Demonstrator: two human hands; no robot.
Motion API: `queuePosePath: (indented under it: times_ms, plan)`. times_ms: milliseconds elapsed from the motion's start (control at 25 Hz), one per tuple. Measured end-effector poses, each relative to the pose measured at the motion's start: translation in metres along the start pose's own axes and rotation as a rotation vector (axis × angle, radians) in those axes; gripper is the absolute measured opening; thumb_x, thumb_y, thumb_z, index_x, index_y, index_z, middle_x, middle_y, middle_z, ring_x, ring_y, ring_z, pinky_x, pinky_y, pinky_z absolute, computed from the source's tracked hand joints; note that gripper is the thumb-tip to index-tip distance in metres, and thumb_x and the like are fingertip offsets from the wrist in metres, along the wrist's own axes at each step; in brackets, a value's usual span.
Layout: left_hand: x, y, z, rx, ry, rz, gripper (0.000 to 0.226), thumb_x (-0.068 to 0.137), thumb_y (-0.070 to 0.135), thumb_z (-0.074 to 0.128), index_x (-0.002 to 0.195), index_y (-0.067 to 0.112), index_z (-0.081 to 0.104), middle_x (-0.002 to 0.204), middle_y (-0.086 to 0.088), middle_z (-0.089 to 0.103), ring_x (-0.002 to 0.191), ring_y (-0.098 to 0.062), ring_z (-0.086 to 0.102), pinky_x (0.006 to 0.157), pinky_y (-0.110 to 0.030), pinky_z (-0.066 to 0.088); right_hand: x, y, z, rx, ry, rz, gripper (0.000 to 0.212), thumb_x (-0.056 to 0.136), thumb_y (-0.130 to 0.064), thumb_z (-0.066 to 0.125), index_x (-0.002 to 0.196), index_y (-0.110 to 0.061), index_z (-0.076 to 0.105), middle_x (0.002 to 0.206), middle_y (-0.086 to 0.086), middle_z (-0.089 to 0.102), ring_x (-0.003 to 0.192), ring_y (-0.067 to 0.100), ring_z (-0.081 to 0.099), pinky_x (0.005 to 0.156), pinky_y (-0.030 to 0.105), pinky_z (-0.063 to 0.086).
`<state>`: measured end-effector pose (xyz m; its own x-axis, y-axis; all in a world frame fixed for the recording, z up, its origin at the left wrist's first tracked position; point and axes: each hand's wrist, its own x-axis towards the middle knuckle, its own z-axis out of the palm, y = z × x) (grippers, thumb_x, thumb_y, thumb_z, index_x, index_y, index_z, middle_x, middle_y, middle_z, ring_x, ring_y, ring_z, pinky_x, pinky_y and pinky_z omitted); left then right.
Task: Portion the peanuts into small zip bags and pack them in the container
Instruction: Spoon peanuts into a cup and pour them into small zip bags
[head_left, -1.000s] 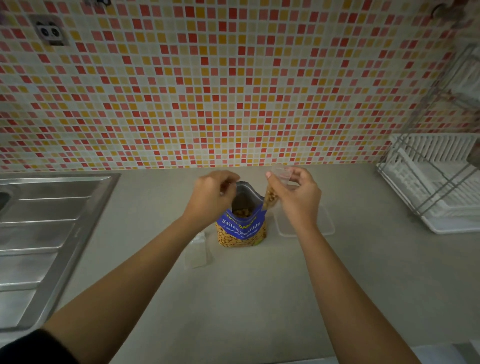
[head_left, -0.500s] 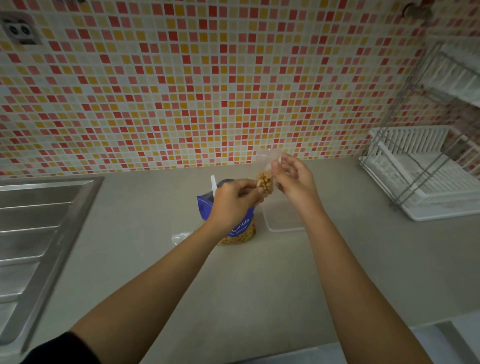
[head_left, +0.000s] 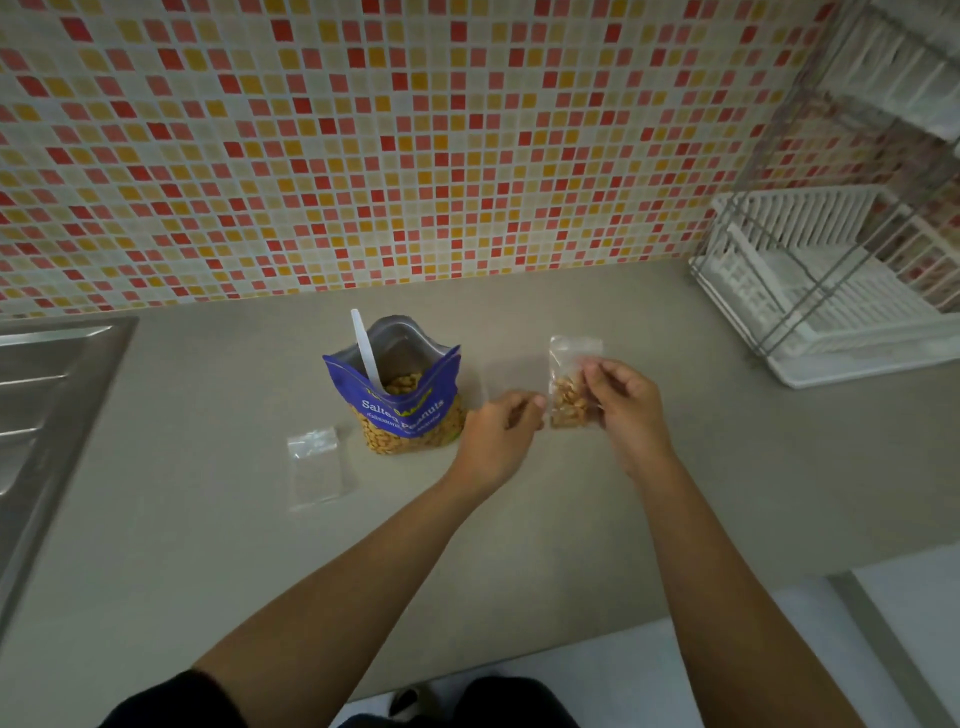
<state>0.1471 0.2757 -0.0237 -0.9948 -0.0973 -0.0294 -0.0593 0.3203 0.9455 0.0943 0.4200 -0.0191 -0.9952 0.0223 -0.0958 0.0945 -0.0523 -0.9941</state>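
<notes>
A blue bag of salted peanuts (head_left: 406, 413) stands open on the grey counter, with a white spoon (head_left: 363, 347) stuck in it. To its right, my right hand (head_left: 626, 408) pinches a small clear zip bag (head_left: 567, 399) partly filled with peanuts, held upright. The fingertips of my left hand (head_left: 497, 436) grip that bag's left edge. An empty zip bag (head_left: 317, 466) lies flat to the left of the peanut bag. A clear container (head_left: 511, 375) shows only faintly behind my hands.
A steel sink drainboard (head_left: 47, 410) takes up the counter's left end. A white dish rack with a wire frame (head_left: 831, 296) stands at the back right. A mosaic-tiled wall runs behind the counter, whose front edge (head_left: 571, 639) is close to me.
Both hands have moved from over the peanut bag to its right, carrying the filled zip bag. The spoon now stands in the peanut bag. My view has shifted and tilted down.
</notes>
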Motion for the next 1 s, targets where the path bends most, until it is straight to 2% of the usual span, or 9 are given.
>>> queuePosePath:
  times_ms: [80,160,280,320,440,480,640,760,1000]
  plan:
    - [-0.004,-0.024,0.02,0.225,0.026,0.023,0.026,0.095,0.023,0.05,0.112,0.011,0.066,0.093,-0.014,0.071,0.086,-0.026,0.066,0.077,-0.022,0.043,0.002,0.028,-0.027,-0.113,0.034,0.048,0.008,0.091,-0.012,0.057,0.09,-0.01,0.065,0.06,-0.01,0.067,0.054,0.0,0.061,0.05,0.02,0.053]
    - [-0.006,-0.052,0.04,0.371,-0.019,0.016,0.035,0.097,0.02,0.044,0.129,0.008,0.054,0.119,-0.017,0.064,0.11,-0.03,0.06,0.091,-0.025,0.039,0.005,0.06,-0.052,-0.225,0.031,0.11,0.01,0.09,-0.01,0.058,0.092,-0.004,0.065,0.061,-0.007,0.065,0.051,0.0,0.059,0.048,0.018,0.05]
    - [-0.01,-0.09,0.067,0.55,-0.131,-0.04,0.046,0.1,0.023,0.034,0.144,0.01,0.032,0.15,-0.012,0.035,0.141,-0.024,0.029,0.113,-0.026,0.021,0.012,0.099,-0.078,-0.431,-0.035,0.163,0.012,0.088,-0.01,0.06,0.093,-0.002,0.068,0.068,0.0,0.064,0.051,-0.002,0.058,0.055,0.018,0.049]
    - [-0.012,-0.097,0.073,0.626,-0.142,-0.034,0.047,0.1,0.024,0.033,0.145,0.008,0.031,0.152,-0.012,0.032,0.142,-0.025,0.026,0.114,-0.028,0.02,0.015,0.106,-0.083,-0.484,-0.052,0.176,0.012,0.088,-0.011,0.061,0.092,-0.004,0.069,0.069,0.001,0.065,0.049,-0.004,0.057,0.056,0.017,0.048]
    - [-0.018,-0.115,0.083,0.811,-0.154,0.054,0.05,0.092,0.03,0.035,0.127,0.001,0.055,0.134,-0.017,0.054,0.125,-0.033,0.051,0.1,-0.042,0.043,0.025,0.12,-0.092,-0.627,-0.063,0.168,0.014,0.087,-0.015,0.063,0.091,-0.004,0.07,0.068,0.002,0.065,0.047,-0.005,0.055,0.061,0.023,0.046]
    - [-0.018,-0.119,0.085,0.833,-0.159,0.057,0.05,0.091,0.031,0.035,0.123,0.001,0.058,0.13,-0.017,0.058,0.122,-0.034,0.054,0.096,-0.045,0.045,0.028,0.122,-0.093,-0.671,-0.061,0.141,0.014,0.086,-0.016,0.063,0.089,-0.004,0.07,0.066,0.002,0.064,0.049,-0.004,0.055,0.063,0.025,0.046]
    - [-0.018,-0.119,0.088,0.866,-0.11,0.067,0.051,0.09,0.03,0.036,0.123,0.0,0.059,0.129,-0.018,0.058,0.123,-0.034,0.053,0.097,-0.046,0.045,0.029,0.114,-0.093,-0.815,-0.017,0.02,0.013,0.082,-0.017,0.068,0.088,-0.007,0.072,0.077,0.005,0.068,0.071,0.015,0.06,0.071,0.025,0.044]
    - [-0.019,-0.118,0.088,0.855,-0.124,0.046,0.051,0.09,0.03,0.036,0.123,0.0,0.058,0.13,-0.018,0.057,0.123,-0.035,0.052,0.098,-0.046,0.044,0.026,0.114,-0.094,-0.882,0.043,0.005,0.018,0.082,-0.02,0.068,0.093,-0.007,0.07,0.086,0.009,0.071,0.078,0.021,0.064,0.071,0.023,0.042]
    - [-0.017,-0.121,0.086,0.841,-0.178,0.082,0.056,0.091,0.033,0.029,0.127,-0.003,0.053,0.135,-0.02,0.052,0.128,-0.036,0.047,0.103,-0.046,0.039,0.021,0.119,-0.093,-0.965,0.16,-0.038,0.026,0.081,-0.024,0.066,0.098,-0.004,0.067,0.092,0.015,0.068,0.087,0.033,0.062,0.077,0.035,0.047]
